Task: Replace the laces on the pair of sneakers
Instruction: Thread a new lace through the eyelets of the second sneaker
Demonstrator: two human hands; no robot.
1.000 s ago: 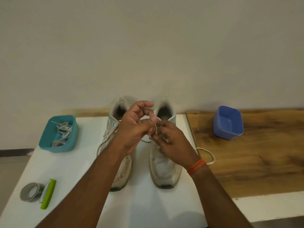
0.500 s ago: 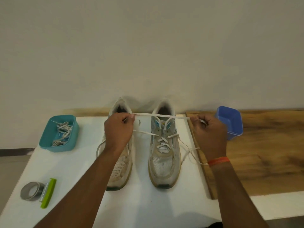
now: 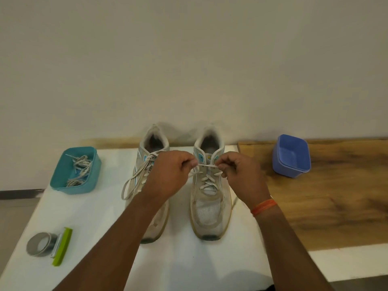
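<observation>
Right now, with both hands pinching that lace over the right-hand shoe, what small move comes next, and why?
Probably form a loop to tie the bow: the left hand and right hand pinch a short taut stretch of lace above the right sneaker, whose eyelets look fully laced.

hands (image 3: 171, 172) drawn together, lace (image 3: 206, 165) span shortened

Looks like staged tabletop workstation in plain room, not lived-in home. Evidence: bare off-white wall (image 3: 189, 59) with no decor; white table (image 3: 88, 206) pushed against it, wooden table (image 3: 336, 196) butted alongside. Props laid out in sorted fashion: teal bin (image 3: 60, 181) holding used laces (image 3: 80, 171), blue bin (image 3: 291, 156) on wood side, grey tape roll (image 3: 39, 244) with green dispenser (image 3: 62, 246) near front-left corner. Room type beyond that: cannot tell.
</observation>
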